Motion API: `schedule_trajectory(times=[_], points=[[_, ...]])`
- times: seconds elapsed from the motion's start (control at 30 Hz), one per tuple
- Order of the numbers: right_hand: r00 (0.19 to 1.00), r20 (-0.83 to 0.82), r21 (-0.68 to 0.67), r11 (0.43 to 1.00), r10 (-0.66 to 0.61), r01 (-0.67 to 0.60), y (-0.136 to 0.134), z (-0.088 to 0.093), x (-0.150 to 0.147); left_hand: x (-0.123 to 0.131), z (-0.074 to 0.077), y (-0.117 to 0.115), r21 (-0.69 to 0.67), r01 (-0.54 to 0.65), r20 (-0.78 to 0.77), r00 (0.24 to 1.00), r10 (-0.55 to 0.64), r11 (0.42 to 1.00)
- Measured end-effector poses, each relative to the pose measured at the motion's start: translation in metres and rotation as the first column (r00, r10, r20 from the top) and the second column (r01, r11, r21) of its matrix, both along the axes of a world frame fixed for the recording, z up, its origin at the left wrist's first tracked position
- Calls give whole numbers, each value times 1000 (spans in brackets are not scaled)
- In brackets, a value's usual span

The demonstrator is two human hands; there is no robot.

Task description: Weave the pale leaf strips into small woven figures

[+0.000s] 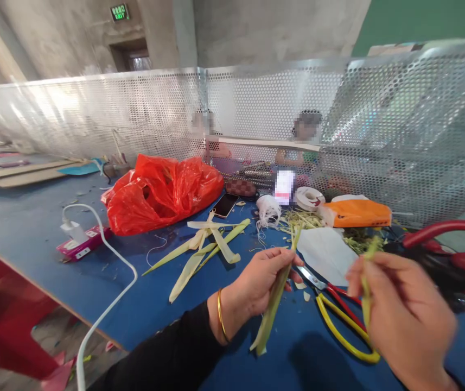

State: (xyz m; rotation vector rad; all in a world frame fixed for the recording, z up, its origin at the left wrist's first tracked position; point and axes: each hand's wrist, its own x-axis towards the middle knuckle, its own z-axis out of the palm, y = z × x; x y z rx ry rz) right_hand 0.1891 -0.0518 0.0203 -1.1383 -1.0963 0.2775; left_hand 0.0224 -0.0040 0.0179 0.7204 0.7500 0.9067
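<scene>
Two hands [256,277] [405,307] (one bracelet [220,316]) grip two strips [274,312] [366,293].

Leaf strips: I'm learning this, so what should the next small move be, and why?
Perhaps set the right strip down, freeing the right hand: both hands are occupied, the left hand holding the left strip, and the scissors lie between them.

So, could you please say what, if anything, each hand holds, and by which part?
The left hand holds a long leaf strip near its upper end. The right hand pinches a narrow green strip, apparently toward its top; blur hides the spot.
</scene>
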Motion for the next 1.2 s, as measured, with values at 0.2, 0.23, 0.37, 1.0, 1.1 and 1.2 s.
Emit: schedule_trajectory(times=[0.2, 0.23, 0.37, 1.0, 1.1, 1.2], points=[[926, -166, -401, 835, 340, -378, 12, -14, -6, 5, -3, -7, 162, 104, 34, 993, -111, 981], [911, -200, -408, 814, 362, -413, 13, -15, -8, 5, -3, -7, 171, 98, 6, 995, -101, 980], [886, -222, -431, 774, 408, -464, 13, -18, -13, 7, -4, -8, 190, 21, -88, 996, -5, 982], [753, -371, -353, 668, 543, -655, 20, -23, -20, 10, 22, 13, 135, 19, -208, 978, 9, 991], [767, -371, -372, 673, 523, -639, 20, -33, -20, 5, 31, 28, 103, -116, -169, 977, 133, 988], [778, -387, -397, 672, 495, -625, 22, -39, -19, -4, 38, 43, 74, -273, -103, 955, 280, 959]])
